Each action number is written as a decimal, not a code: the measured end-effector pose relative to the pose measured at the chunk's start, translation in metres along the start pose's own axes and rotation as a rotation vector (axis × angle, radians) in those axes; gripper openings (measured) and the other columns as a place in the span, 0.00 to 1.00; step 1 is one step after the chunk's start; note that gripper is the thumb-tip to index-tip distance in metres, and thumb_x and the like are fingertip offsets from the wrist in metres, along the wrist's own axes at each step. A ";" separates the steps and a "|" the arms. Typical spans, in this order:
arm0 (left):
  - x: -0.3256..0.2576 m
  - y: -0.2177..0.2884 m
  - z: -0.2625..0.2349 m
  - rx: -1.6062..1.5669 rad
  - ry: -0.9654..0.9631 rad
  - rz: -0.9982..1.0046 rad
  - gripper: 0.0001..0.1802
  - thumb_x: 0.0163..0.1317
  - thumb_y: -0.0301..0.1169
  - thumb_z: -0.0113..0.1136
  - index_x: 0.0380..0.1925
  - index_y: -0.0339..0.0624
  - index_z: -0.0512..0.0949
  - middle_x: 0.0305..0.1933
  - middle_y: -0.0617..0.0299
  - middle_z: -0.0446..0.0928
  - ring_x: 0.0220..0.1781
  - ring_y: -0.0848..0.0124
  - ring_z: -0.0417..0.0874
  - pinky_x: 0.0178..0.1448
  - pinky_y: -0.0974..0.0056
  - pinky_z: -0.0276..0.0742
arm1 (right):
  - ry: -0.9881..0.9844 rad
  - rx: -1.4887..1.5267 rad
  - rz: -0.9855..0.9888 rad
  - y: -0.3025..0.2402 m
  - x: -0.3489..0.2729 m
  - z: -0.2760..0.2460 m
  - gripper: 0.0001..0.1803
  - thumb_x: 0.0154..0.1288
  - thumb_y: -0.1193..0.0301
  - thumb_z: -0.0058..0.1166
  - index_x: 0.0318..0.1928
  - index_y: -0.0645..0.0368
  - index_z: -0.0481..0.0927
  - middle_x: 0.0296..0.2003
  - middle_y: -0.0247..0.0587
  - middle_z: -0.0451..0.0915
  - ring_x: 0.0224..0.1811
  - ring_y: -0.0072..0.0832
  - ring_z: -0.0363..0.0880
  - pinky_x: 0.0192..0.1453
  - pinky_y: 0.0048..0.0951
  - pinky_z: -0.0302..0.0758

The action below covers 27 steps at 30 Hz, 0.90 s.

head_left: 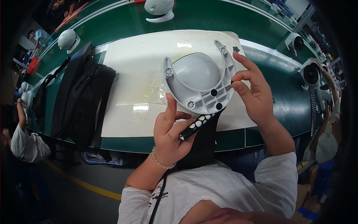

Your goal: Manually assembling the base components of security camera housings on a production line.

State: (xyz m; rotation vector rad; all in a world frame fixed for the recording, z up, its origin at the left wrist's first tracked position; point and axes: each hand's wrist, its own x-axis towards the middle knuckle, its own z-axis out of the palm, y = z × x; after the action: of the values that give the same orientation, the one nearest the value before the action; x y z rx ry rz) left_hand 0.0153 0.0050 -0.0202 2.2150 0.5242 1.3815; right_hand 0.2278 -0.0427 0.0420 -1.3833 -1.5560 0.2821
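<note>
A white, ribbed, U-shaped plastic base [197,102] lies underside up in front of me, with a rounded white housing [197,71] inside its curve. Two round black pads [213,93] sit on the base's near right part, and spoked round sockets [191,105] show elsewhere on it. My left hand [172,132] is closed on a black strip [201,122] with several white round spots, its index finger raised by the base's left edge. Between thumb and index finger, my right hand [257,93] pinches a small black pad [232,82] at the base's right side.
A pale sheet [126,74] covers part of the green bench. Black bags [85,89] lie on the left. White rounded devices [159,9] stand farther back and on both sides. Other people [28,143] work at the far left and right.
</note>
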 end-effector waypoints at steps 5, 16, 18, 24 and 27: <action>0.001 0.001 0.001 -0.010 0.000 0.000 0.14 0.39 0.17 0.66 0.25 0.34 0.71 0.63 0.34 0.51 0.32 0.66 0.80 0.38 0.69 0.76 | 0.092 -0.245 -0.178 0.007 -0.010 -0.003 0.12 0.61 0.63 0.49 0.38 0.56 0.79 0.54 0.44 0.69 0.57 0.36 0.63 0.61 0.35 0.56; -0.001 -0.001 0.002 -0.105 0.043 -0.011 0.21 0.31 0.16 0.58 0.31 0.45 0.78 0.65 0.42 0.52 0.35 0.67 0.78 0.29 0.72 0.68 | -0.219 -0.326 -0.445 -0.053 -0.004 0.002 0.09 0.53 0.65 0.55 0.36 0.50 0.80 0.48 0.36 0.72 0.57 0.39 0.61 0.57 0.36 0.56; 0.000 -0.002 0.001 -0.101 0.046 -0.003 0.21 0.32 0.16 0.58 0.32 0.45 0.78 0.65 0.42 0.53 0.36 0.67 0.77 0.29 0.72 0.68 | -0.350 -0.250 -0.437 -0.066 0.005 0.015 0.07 0.52 0.67 0.56 0.33 0.47 0.80 0.48 0.29 0.72 0.58 0.36 0.61 0.55 0.38 0.53; 0.000 0.001 -0.005 -0.050 0.040 0.017 0.17 0.33 0.18 0.61 0.30 0.43 0.77 0.64 0.41 0.54 0.39 0.65 0.73 0.37 0.70 0.68 | -0.427 -0.360 -0.595 -0.067 0.006 0.025 0.06 0.48 0.69 0.58 0.31 0.51 0.80 0.48 0.28 0.73 0.56 0.36 0.64 0.58 0.40 0.52; 0.000 0.000 -0.005 -0.049 0.048 0.026 0.17 0.32 0.20 0.63 0.29 0.43 0.76 0.64 0.41 0.56 0.39 0.63 0.73 0.41 0.68 0.69 | -0.248 -0.428 -0.766 -0.055 -0.005 0.029 0.09 0.45 0.69 0.61 0.31 0.48 0.78 0.43 0.27 0.76 0.51 0.33 0.68 0.56 0.39 0.53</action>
State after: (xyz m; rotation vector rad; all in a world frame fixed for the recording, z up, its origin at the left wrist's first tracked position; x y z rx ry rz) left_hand 0.0107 0.0056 -0.0181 2.1616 0.4745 1.4485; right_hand 0.1709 -0.0525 0.0647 -0.9683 -2.3205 -0.3825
